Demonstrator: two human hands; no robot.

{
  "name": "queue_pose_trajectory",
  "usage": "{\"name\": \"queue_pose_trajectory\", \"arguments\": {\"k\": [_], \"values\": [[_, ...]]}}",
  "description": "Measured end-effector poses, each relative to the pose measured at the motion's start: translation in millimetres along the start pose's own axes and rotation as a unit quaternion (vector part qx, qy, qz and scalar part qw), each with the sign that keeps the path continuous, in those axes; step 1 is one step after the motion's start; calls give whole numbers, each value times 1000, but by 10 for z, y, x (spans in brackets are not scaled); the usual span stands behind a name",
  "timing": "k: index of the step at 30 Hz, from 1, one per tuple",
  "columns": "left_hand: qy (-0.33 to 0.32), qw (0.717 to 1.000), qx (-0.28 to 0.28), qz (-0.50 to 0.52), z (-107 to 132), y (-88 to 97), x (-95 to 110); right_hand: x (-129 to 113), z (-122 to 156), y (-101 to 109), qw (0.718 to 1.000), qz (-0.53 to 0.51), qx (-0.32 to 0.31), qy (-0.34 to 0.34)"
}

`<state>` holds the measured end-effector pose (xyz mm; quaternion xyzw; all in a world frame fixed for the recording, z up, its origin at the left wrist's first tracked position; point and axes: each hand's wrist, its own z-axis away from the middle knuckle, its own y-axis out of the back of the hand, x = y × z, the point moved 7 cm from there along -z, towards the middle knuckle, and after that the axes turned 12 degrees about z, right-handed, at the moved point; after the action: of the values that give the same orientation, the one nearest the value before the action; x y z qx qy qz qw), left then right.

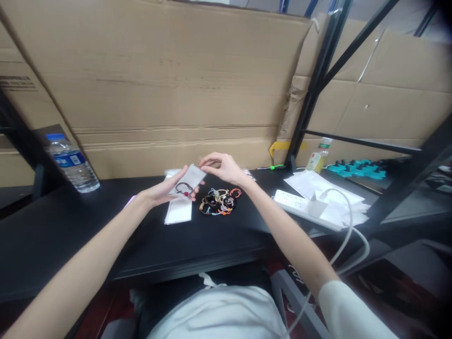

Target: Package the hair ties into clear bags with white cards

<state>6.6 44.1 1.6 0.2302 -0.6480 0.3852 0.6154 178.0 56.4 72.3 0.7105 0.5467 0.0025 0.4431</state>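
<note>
My left hand [165,189] holds a small clear plastic bag [191,177] with a white backing, tilted above the table. A dark cord bracelet [183,188] with a red bead shows in the lower part of the bag. At the bag's upper right corner, my right hand [224,167] has thumb and forefinger pinched together on or right by its edge. Beneath my left hand lies a stack of white cards or bags [178,212]. Just right of it sits a tangled pile of colourful cord bracelets [219,202].
A water bottle [74,162] stands at the left. To the right are a white power strip [300,207] with a plug and cable, white papers [314,183], a yellowish bottle [318,156] and teal objects [360,168]. Cardboard [176,70] walls the back; a black metal post [314,89] rises at the right.
</note>
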Motion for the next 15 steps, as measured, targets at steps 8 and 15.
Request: {"name": "queue_pose_trajectory", "arguments": {"k": [8, 15], "values": [[31, 997, -48, 49, 69, -30, 41, 199, 44, -99, 996, 14, -81, -28], [82, 994, -30, 61, 99, -13, -36, 549, 150, -125, 972, 15, -220, -83]]}}
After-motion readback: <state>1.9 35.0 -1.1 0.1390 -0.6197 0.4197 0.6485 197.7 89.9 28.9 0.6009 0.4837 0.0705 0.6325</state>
